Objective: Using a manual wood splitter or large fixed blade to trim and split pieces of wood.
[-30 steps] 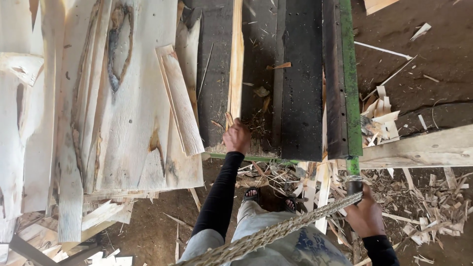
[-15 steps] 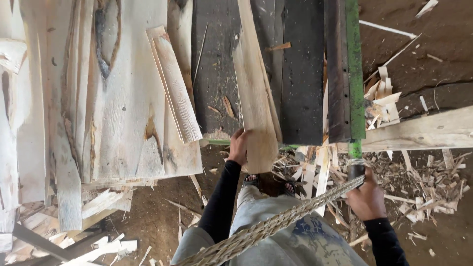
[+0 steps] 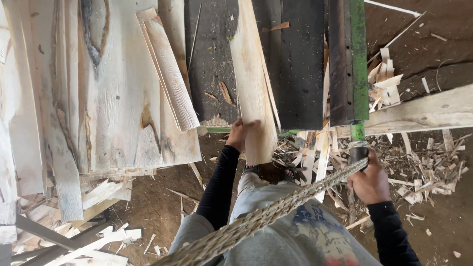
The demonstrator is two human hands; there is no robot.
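My left hand grips the near end of a thin pale wooden board that lies lengthwise on a dark machine bed. The board's near end overhangs the bed's front edge. My right hand is closed around the dark grip of a green lever that runs along the bed's right side. A braided rope runs from that grip diagonally down across my lap.
A stack of pale, knotty wood sheets fills the left, with a narrow slat lying on top. Offcuts and splinters litter the dirt floor. A thick plank lies at the right.
My left hand has turned the thin board from its edge onto its flat face and drawn it nearer over the bed's front edge. My right hand stays on the lever grip.
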